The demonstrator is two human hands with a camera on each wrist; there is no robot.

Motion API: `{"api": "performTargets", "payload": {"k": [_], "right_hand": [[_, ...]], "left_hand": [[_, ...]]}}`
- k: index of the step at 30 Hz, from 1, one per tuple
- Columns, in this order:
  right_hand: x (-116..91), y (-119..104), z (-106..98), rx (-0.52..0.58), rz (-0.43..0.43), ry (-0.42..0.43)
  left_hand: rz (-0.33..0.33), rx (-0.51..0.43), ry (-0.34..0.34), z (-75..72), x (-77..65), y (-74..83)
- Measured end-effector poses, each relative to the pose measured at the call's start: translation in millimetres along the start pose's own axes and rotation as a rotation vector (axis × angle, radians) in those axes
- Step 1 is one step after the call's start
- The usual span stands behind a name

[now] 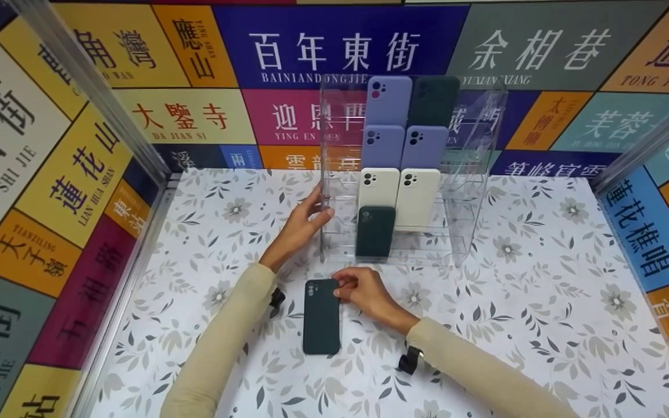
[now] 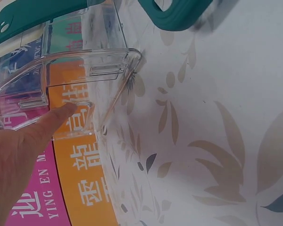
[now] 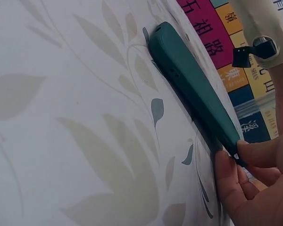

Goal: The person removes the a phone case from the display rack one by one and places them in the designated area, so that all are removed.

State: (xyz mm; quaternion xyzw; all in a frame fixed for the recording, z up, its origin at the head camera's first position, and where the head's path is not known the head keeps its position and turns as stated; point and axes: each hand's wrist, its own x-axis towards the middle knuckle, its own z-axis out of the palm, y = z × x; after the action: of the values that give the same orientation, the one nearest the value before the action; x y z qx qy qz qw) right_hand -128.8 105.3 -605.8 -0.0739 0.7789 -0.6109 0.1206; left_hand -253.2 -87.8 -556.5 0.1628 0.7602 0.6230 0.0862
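Note:
A dark green phone case (image 1: 322,319) lies with its camera cutouts up on the flowered table covering, in front of a clear stepped display rack (image 1: 453,255). My right hand (image 1: 369,293) pinches the case's upper right corner between thumb and fingers; in the right wrist view the long side of the case (image 3: 193,84) runs away from the fingertips. At the rack's left side is my left hand (image 1: 302,223), fingers extended. In the left wrist view one straight finger (image 2: 52,120) touches the clear side panel (image 2: 92,54).
On the rack stand another dark green case (image 1: 375,232) at the bottom, two cream cases (image 1: 418,194) above it, several lavender cases (image 1: 389,98) and a dark green one (image 1: 436,98) at the top. Walls with coloured street-name panels (image 1: 340,46) enclose the table.

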Motion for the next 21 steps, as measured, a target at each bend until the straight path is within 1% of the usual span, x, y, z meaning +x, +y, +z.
{"api": "performTargets", "payload": {"k": [3, 6, 12, 16, 21], "right_hand": [[0.3, -2.3, 0.2, -0.084, -0.034, -0.007], [1.6, -4.2, 1.0, -0.144, -0.047, -0.023], [4.6, -6.6, 1.3, -0.211, -0.062, -0.052], [4.8, -4.6, -0.6, -0.233, -0.077, -0.051], [1.3, -1.2, -6.6, -0.197, -0.09, -0.023]], "left_hand": [[-0.004, -0.001, -0.003, -0.4, -1.2, 1.1], [0.001, 0.001, -0.003, -0.7, -2.1, 2.1], [0.019, -0.006, -0.002, -1.1, -1.6, 1.0], [0.017, -0.02, -0.005, -1.0, -1.4, 0.1], [0.018, -0.026, -0.011, -0.5, -0.8, -0.4]]}}
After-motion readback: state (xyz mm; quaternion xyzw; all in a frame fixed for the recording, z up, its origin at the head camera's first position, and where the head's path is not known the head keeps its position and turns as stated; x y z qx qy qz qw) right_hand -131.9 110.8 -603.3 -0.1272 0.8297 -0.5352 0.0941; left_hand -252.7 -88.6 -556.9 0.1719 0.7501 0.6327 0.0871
